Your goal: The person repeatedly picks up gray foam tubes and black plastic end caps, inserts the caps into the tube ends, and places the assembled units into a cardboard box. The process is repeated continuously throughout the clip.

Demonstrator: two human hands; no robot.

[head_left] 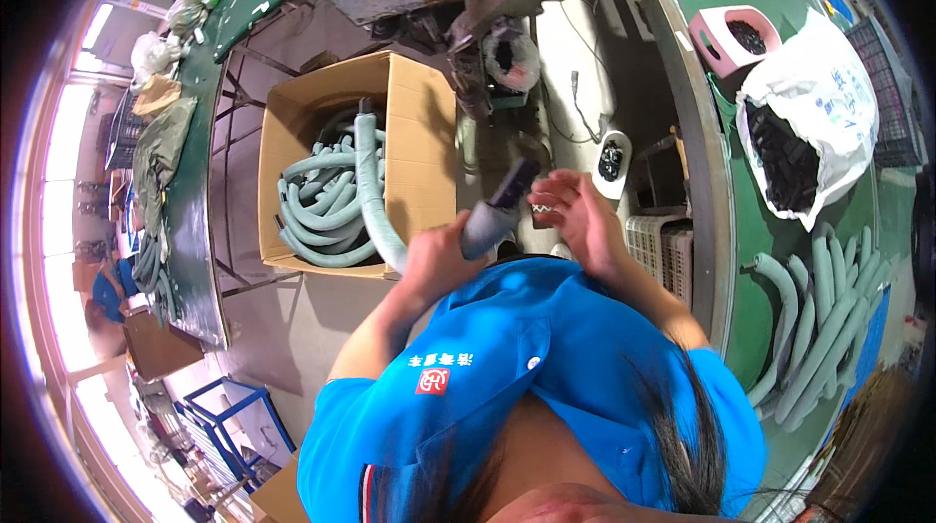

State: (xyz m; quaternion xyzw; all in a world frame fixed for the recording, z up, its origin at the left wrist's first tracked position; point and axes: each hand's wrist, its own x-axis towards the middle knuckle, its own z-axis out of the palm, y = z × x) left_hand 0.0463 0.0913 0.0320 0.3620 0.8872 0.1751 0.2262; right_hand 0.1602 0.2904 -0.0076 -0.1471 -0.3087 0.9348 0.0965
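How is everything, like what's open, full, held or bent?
Left hand: grip closed
Gray-green tube: held in the left hand, black end sticking out
Right hand: grip open, fingers loosely curled
Cardboard box: open, tubes inside
White bag: open, black pieces showing
Pink container: open, black bits inside
Tubes on the green table: piled, some bent

The tube (487,230) is grey-green, the end piece (516,184) black, the carton (421,157) brown.
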